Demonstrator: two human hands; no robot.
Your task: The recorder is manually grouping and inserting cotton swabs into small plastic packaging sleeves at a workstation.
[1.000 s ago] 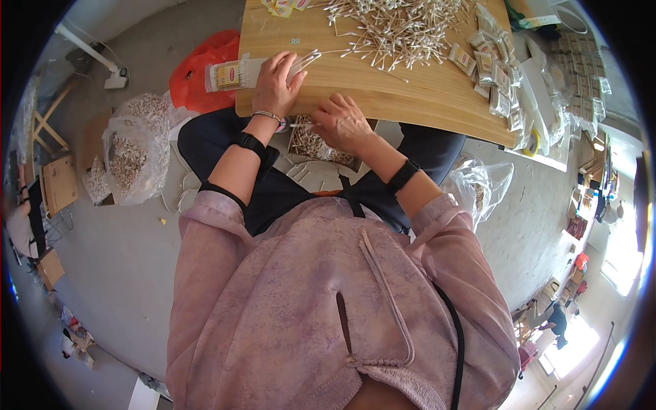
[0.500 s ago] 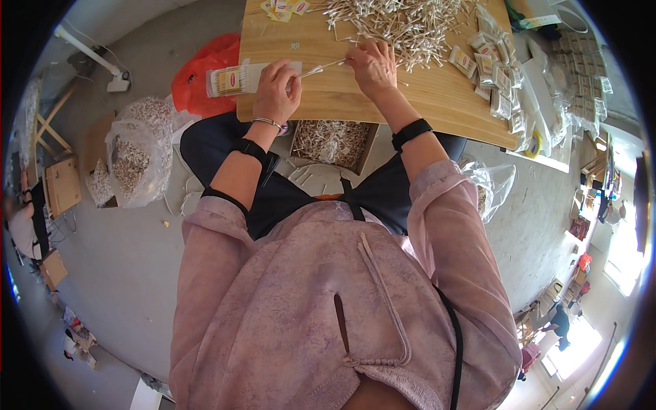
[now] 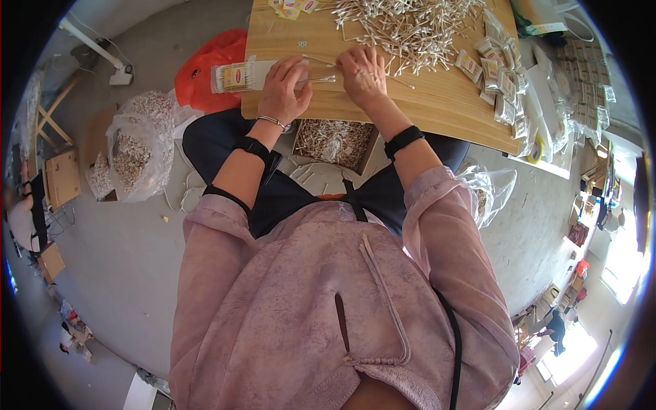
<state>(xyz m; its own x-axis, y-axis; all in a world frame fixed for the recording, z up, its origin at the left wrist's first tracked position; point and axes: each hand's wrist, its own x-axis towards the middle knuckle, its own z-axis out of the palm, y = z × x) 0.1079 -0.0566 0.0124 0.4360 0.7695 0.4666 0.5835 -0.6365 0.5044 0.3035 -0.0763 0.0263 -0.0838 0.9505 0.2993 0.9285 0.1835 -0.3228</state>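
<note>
The left hand [image 3: 283,89], loosely curled over the pale wooden desk [image 3: 444,102], holds a few slim white-tipped cotton swabs [image 3: 328,79], heads pointing right. The right hand [image 3: 363,75], fingers bent and drawn together, pinches a single thin cotton swab [image 3: 318,60] that slants up leftward. Left of the left hand, at the desk's edge, lies a clear flat packet with a yellow-and-white label [image 3: 234,77]. Beyond the right hand spreads a loose heap of white swabs [image 3: 410,34]; small clear labelled packets [image 3: 495,68] lie piled farther right.
</note>
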